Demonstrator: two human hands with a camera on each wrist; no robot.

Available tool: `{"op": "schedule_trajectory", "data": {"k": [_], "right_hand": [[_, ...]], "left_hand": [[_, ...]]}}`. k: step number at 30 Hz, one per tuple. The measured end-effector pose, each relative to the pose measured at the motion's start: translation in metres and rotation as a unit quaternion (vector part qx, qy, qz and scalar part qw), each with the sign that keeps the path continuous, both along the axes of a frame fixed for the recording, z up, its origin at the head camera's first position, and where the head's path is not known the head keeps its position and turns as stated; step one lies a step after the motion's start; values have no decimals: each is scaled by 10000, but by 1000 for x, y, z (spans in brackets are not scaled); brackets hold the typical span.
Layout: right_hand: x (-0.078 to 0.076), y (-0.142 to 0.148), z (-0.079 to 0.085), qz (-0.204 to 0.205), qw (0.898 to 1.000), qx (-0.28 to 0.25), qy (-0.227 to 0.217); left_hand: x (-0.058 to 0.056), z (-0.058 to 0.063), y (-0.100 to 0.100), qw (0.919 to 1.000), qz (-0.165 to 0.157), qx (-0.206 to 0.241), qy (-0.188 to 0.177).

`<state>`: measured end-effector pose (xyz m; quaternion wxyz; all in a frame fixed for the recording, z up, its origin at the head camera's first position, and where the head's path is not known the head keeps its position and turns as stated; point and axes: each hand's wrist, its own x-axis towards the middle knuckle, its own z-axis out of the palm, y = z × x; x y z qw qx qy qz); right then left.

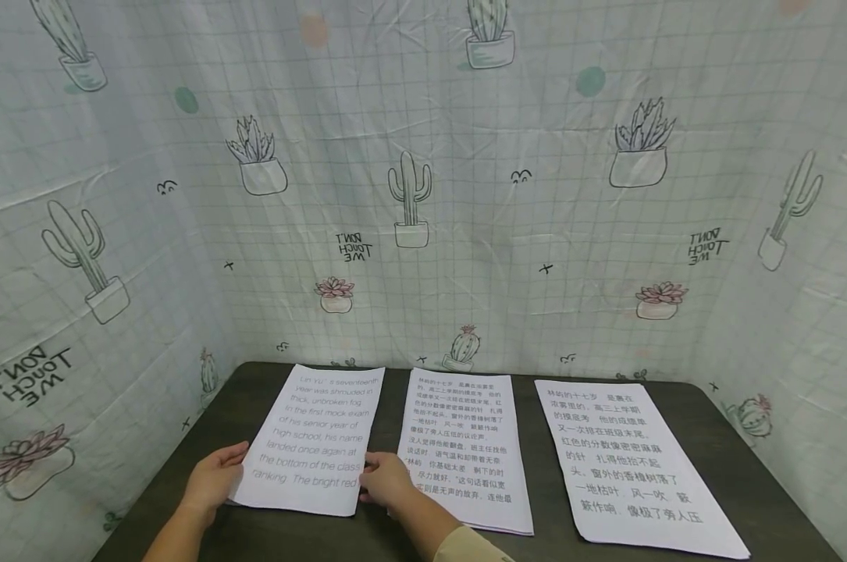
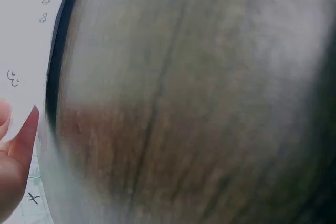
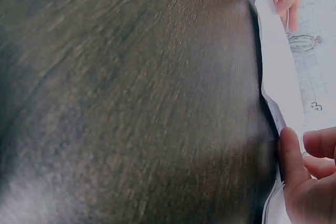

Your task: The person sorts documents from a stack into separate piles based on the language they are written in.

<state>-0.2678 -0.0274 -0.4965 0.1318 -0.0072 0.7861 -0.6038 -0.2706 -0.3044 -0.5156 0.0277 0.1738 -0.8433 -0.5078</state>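
A sheet of paper (image 1: 318,437) printed with large English text lies at the left of the dark table, possibly atop others. My left hand (image 1: 215,478) holds its left edge near the bottom corner. On the opposite edge, my right hand (image 1: 389,482) grips the sheet with bent fingers. The right wrist view shows the white paper (image 3: 281,66) nearly edge-on between both hands, its near edge wavy. There the right thumb (image 3: 293,161) lies against that edge. Only part of the left hand (image 2: 18,161) shows at the side of the left wrist view.
Two paper stacks with Chinese text lie to the right: the middle stack (image 1: 465,453), partly behind my right forearm, and the right stack (image 1: 627,468). Beneath them is the dark wooden table (image 1: 184,437). A cactus-print curtain (image 1: 423,281) encloses the back and sides.
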Motion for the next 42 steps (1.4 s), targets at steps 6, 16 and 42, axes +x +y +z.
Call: {"op": "schedule_trajectory", "data": {"k": [6, 16, 42], "right_hand": [[0, 2, 1, 248, 9996, 131, 17], [2, 8, 7, 501, 9969, 382, 461], [7, 91, 46, 525, 9966, -533, 358]], "left_hand": [[3, 10, 7, 9999, -73, 109, -63], [4, 24, 14, 9997, -249, 62, -31], [-1, 61, 126, 9686, -1651, 1715, 717]]}}
